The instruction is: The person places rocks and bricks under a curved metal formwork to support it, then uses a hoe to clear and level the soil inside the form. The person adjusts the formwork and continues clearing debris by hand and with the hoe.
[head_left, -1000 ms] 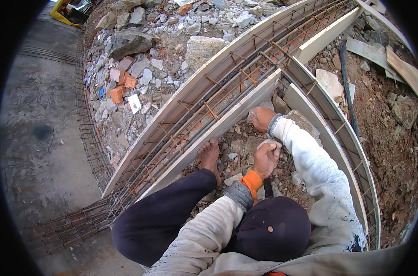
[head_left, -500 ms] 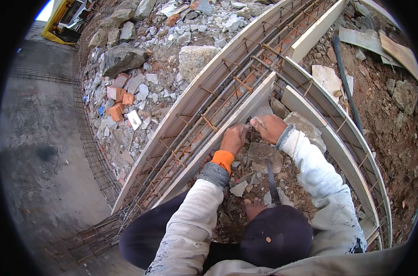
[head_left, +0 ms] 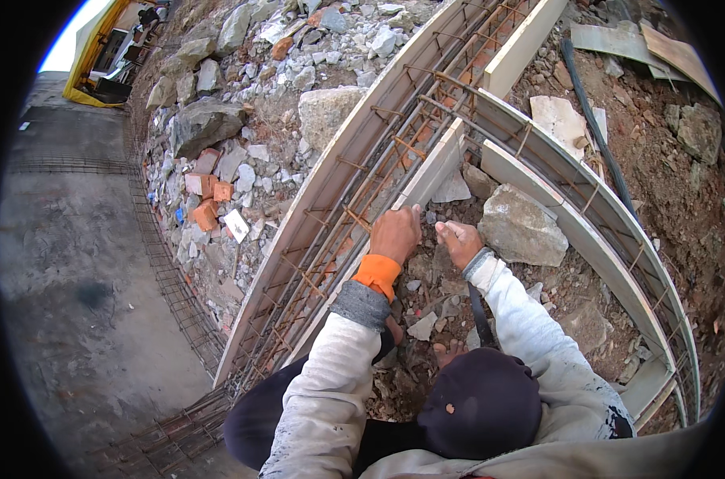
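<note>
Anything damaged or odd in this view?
Dark trousers: small pale spot on the right knee, possibly a hole. Right sleeve: dark stains low in the picture. A bare foot among loose rubble looks risky. No obvious break in the board beside the left hand.

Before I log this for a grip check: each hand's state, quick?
Left hand: curled, by the board; whether it holds anything can't be told.
Right hand: loosely curled; any hold can't be told.
</note>
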Demonstrator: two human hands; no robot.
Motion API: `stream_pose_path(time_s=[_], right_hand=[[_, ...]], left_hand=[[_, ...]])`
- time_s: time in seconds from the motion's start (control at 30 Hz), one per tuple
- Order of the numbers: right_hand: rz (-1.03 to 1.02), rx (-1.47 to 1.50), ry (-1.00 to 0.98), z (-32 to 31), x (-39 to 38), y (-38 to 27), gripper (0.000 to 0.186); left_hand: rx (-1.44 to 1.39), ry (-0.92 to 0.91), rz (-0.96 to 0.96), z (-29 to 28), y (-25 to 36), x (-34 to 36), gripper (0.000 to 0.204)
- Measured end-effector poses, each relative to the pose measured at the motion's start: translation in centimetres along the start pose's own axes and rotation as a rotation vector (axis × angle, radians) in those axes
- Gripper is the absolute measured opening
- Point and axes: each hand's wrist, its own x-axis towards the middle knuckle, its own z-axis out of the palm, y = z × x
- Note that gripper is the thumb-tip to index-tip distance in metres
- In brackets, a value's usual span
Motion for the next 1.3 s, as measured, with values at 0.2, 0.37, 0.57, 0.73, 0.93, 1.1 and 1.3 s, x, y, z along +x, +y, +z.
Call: stream_pose_path(time_s=[0.2,0.37,0.57,0.73,0.93,1.1,1.3], right_hand=[[-0.025,0.048,0.014,-1.2,-0.1,-3.0,0.047],[-0.049,0.116,-0.054,0.9,-1.3,-7.1,0.044],[0.012,0.067,-0.015,0.5,-1.7,-1.5,0.044],[0.027,0.021,-0.05,1.4,-1.4,1.4,0.043],[-0.06,0.021,-0.001,3.7,-2.2,2.0,0.044],[-0.042,0.109,-0.021,2.8,-3.2,-1.8,0.044],[-0.071,0.222,0.045,3.2,-3.6,-3.5,0.041]], left_hand=[[-0.032,-0.152,0.19,-0.9,-2.9,0.9,0.042],[-0.089,-0.172,0.227,-1.4,-3.6,1.1,0.037],[-0.115,-0.144,0.309,-2.1,-3.3,1.4,0.039],[-0.102,-0.285,0.259,-2.9,-3.4,2.5,0.04],[0.015,-0.135,0.208,-3.1,-3.7,4.0,0.042],[-0.203,-0.063,0.066,-2.8,-4.5,3.2,0.045],[-0.268,0.003,0.021,-2.2,-3.8,2.4,0.047]])
